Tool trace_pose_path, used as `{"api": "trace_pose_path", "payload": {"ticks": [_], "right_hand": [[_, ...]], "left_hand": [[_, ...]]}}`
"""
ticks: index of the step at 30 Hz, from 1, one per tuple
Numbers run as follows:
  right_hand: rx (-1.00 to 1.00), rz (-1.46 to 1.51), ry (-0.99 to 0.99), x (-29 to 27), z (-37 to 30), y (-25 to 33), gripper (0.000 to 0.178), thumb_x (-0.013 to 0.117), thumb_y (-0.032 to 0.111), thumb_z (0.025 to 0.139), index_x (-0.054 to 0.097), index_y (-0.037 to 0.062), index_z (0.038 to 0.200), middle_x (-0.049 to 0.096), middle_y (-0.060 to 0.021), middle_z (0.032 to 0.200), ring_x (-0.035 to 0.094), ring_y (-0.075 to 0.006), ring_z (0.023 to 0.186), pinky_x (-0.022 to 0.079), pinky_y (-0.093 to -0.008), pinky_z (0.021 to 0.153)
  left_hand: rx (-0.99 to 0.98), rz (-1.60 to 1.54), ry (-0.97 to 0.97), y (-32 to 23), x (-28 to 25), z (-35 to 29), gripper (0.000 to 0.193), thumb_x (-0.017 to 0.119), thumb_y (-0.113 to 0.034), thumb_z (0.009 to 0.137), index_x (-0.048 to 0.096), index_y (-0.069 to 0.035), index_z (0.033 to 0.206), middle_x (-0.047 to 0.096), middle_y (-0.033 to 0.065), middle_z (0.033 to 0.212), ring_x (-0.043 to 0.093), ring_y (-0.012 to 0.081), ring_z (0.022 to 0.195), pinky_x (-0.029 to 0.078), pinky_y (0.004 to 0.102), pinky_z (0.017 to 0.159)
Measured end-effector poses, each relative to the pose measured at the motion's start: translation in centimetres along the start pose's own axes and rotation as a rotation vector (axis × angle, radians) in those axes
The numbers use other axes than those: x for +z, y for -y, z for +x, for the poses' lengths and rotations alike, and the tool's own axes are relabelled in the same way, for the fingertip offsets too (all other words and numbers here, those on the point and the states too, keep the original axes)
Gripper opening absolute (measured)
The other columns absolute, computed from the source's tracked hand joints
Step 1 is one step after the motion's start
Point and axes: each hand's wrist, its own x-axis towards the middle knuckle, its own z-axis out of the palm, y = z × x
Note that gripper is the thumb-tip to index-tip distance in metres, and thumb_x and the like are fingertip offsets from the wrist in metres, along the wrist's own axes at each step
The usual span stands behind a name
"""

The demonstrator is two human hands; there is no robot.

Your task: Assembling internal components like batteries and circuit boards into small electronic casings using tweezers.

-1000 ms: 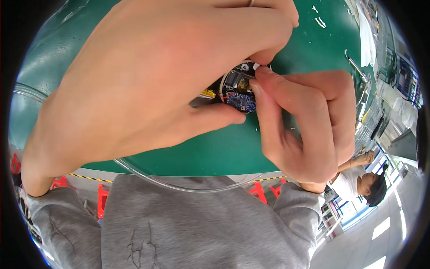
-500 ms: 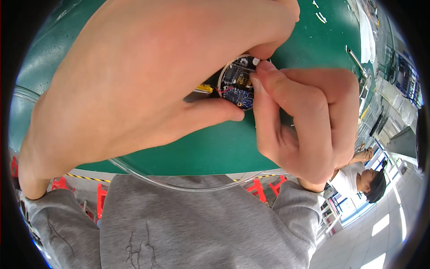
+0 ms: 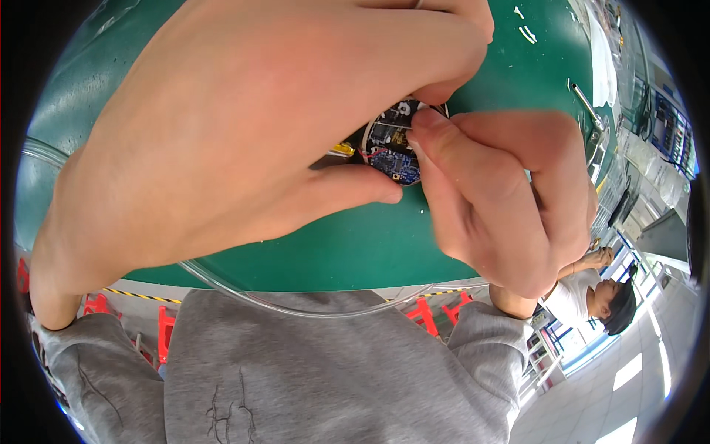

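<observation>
A small round device with an exposed circuit board (image 3: 392, 159) sits between my hands, just above or on the green table mat. Its board is blue and black inside a pale rim, with thin red wires and a yellow-wrapped part (image 3: 342, 150) at its left. My left hand (image 3: 251, 126) is closed round the device, its thumb along the near edge and its fingers at the far side. My right hand (image 3: 510, 185) pinches with thumb and forefinger over the board's right part. Whatever lies between those fingertips is hidden.
The green mat (image 3: 325, 259) spreads under both hands, with a clear tube (image 3: 244, 300) along its near edge. White scraps (image 3: 526, 33) and a metal tool (image 3: 588, 103) lie at the far right. Red stools (image 3: 424, 317) stand below; another person (image 3: 592, 296) is off to the right.
My right hand's fingertips have shifted slightly left over the board, and its curled fingers have turned a little. The device has moved slightly; my left hand keeps its hold.
</observation>
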Motion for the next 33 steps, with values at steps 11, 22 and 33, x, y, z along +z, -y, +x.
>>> {"api": "trace_pose_path", "payload": {"ticks": [11,22,33], "right_hand": [[0.029,0.009,-0.015,0.1,-0.3,0.0,0.032,0.081,-0.011,0.051,0.074,-0.0018,0.081,0.062,-0.0089,0.073,0.056,-0.0139,0.056,0.038,-0.0234,0.044],[-0.068,0.075,-0.005,0.2,-0.5,-1.3,0.036,0.079,-0.009,0.045,0.073,-0.0024,0.081,0.060,-0.0099,0.071,0.055,-0.0157,0.055,0.036,-0.0231,0.043],[-0.102,0.128,-0.058,0.8,-0.3,-1.2,0.034,0.078,-0.008,0.041,0.070,-0.0056,0.074,0.058,-0.0109,0.067,0.053,-0.0169,0.052,0.032,-0.0240,0.041]], "left_hand": [[-0.027,-0.029,0.013,0.7,-0.7,-2.3,0.037,0.083,-0.015,0.074,0.064,-0.002,0.103,0.058,0.0190,0.130,0.055,0.0374,0.124,0.047,0.0464,0.099],[-0.036,-0.055,0.055,-2.8,-0.8,-1.5,0.038,0.083,-0.015,0.073,0.063,-0.002,0.104,0.059,0.0182,0.129,0.056,0.0366,0.123,0.047,0.0458,0.099],[-0.072,-0.053,0.072,-3.5,-1.4,-1.6,0.039,0.083,-0.014,0.073,0.063,-0.002,0.104,0.059,0.0174,0.128,0.056,0.0359,0.122,0.047,0.0451,0.099]]}}
